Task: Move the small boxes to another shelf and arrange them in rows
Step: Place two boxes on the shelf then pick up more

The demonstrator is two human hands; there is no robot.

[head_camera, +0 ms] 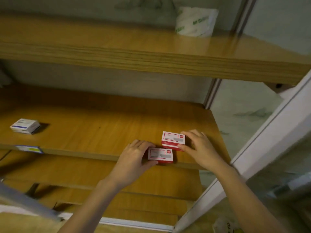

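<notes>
On the middle wooden shelf [101, 130], near its front right corner, my left hand [134, 158] pinches one small red-and-white cardboard box [160, 155] by its left end. My right hand [200, 148] pinches a second matching box [173, 140] just behind it, by the right end.

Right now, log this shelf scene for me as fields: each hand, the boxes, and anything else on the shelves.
left hand: grips nearer red-and-white box by its left end
right hand: grips farther red-and-white box by its right end
box placement: middle shelf, front right, staggered, close together
blue-and-white box: same shelf, far left, alone
upper shelf: white bag, right side
</notes>
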